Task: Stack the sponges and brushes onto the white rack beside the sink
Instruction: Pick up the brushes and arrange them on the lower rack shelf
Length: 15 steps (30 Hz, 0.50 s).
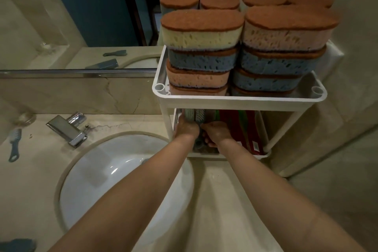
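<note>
On the beige marble counter (214, 194), at one o'clock, the white plastic rack (235, 100) carried brown-topped sponges (202, 32); our left hand (187, 129) and right hand (217, 134) gripped grey brushes (194, 115)

Two bare arms show from the bottom edge up to the hands, with nothing worn on them in view. The left forearm (133, 190) carries a small dark speck on its upper side. The right forearm (276, 200) is plain. The left hand (187, 129) and right hand (216, 134) are bare, and their fingers are mostly hidden.
</note>
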Each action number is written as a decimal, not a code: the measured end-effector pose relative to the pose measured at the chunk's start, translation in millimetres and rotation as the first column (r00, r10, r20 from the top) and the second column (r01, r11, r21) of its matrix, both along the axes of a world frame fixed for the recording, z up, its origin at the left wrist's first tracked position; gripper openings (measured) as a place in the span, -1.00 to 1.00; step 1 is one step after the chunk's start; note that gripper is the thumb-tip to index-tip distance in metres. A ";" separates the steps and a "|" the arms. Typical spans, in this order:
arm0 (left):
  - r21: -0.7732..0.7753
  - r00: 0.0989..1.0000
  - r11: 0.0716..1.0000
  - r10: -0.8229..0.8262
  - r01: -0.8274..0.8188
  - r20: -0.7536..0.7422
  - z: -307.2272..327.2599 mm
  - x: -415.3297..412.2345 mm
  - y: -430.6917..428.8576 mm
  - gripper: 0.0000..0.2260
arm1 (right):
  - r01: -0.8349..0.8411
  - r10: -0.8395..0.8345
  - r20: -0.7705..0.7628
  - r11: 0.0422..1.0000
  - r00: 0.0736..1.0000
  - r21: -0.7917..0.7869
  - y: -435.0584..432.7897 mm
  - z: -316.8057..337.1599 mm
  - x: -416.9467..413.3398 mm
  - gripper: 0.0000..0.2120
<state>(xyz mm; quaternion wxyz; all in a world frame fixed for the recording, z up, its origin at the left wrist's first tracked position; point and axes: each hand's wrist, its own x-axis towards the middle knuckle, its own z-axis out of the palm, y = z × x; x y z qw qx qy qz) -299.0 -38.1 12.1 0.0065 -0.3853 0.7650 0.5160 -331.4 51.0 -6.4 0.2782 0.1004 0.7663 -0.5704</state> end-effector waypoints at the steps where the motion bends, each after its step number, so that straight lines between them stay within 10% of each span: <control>1: -0.022 0.999 1.000 -0.011 0.011 0.041 -0.6 -2.5 -0.7 -0.57 | -0.022 0.022 0.004 1.000 1.000 0.001 -1.9 -1.4 -2.8 -0.68; 15: -0.120 0.994 0.991 -0.066 0.056 -0.085 -10.3 13.2 4.6 -0.53 | -0.067 0.077 -0.109 0.994 0.991 0.090 -4.6 3.3 -0.9 -0.69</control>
